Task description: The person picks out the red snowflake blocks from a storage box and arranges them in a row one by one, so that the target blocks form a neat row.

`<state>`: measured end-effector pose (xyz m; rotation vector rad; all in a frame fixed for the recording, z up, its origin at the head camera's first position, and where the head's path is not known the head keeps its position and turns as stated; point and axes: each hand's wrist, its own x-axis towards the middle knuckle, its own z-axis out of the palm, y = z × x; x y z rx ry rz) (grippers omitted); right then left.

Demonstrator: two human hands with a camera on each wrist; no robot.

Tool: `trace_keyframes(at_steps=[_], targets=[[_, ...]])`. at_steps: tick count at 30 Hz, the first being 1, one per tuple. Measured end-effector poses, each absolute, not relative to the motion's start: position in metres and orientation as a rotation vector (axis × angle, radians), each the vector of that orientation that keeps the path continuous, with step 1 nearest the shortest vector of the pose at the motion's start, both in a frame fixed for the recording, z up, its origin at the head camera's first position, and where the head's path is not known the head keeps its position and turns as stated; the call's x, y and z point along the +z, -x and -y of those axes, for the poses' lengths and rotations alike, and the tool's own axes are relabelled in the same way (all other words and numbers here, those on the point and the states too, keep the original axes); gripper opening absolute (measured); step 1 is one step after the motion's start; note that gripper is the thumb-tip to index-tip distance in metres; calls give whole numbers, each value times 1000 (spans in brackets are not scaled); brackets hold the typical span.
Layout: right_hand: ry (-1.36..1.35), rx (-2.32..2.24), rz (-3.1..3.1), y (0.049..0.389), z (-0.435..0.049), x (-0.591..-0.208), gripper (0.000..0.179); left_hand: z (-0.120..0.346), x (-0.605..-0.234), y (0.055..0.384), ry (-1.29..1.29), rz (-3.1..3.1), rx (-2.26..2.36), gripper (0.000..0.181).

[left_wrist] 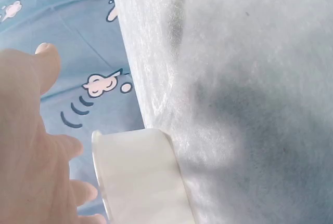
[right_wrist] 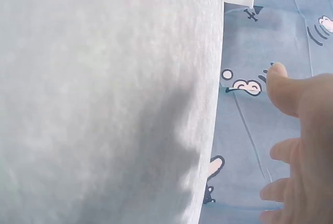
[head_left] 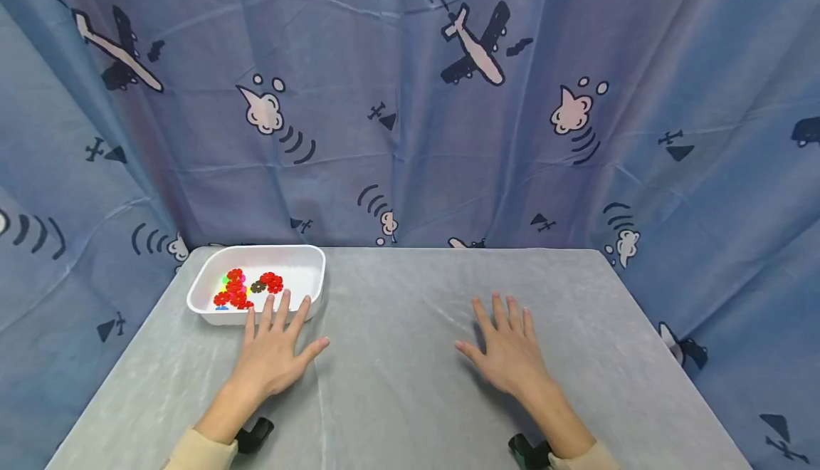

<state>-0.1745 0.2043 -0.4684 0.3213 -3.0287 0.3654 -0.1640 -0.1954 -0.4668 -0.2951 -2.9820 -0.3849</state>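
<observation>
My left hand (head_left: 274, 352) hovers with spread, straight fingers at the near edge of a white plastic tray (head_left: 218, 318), its fingertips overlapping the rim in the head view. Inside the tray lie several small flower-shaped pieces (head_left: 235, 287), mostly red, with one dark brown piece (head_left: 258, 287) and bits of green, yellow, pink and blue. The tray's outer wall (left_wrist: 140, 177) shows beside the fingers in the left wrist view. Over the right half of the table, my right hand (head_left: 509, 356) is held palm down, fingers spread, holding nothing, its shadow on the cloth.
A pale grey cloth covers the table (head_left: 397, 370). Behind it and along both sides hangs a blue curtain (head_left: 410, 135) printed with planes and clouds, close to the table's far edge. Dark wrist-camera mounts (head_left: 255, 436) sit under both wrists.
</observation>
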Motion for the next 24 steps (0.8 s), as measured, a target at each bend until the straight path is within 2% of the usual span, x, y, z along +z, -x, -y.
trace_keyframes(at_steps=[24], targets=[[-462, 355, 3035, 190, -142, -465, 83, 228, -459, 163, 223, 2973, -393, 79]])
